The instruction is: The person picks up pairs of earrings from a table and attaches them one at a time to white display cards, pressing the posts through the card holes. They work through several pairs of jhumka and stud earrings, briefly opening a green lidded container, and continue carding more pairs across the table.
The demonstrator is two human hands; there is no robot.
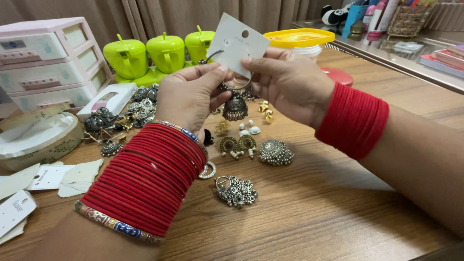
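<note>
Drawers (46,63) stand at ten o'clock. Left hand (191,94) pinches the white card (238,42) at twelve o'clock; a dark bell earring (235,107) hangs under it. Right hand (290,84) grips the card's other edge.

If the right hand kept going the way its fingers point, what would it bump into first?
The right hand points left, so it would probably meet the left hand first; both already pinch the white card with its bell earring. Depth is hard to judge.
</note>
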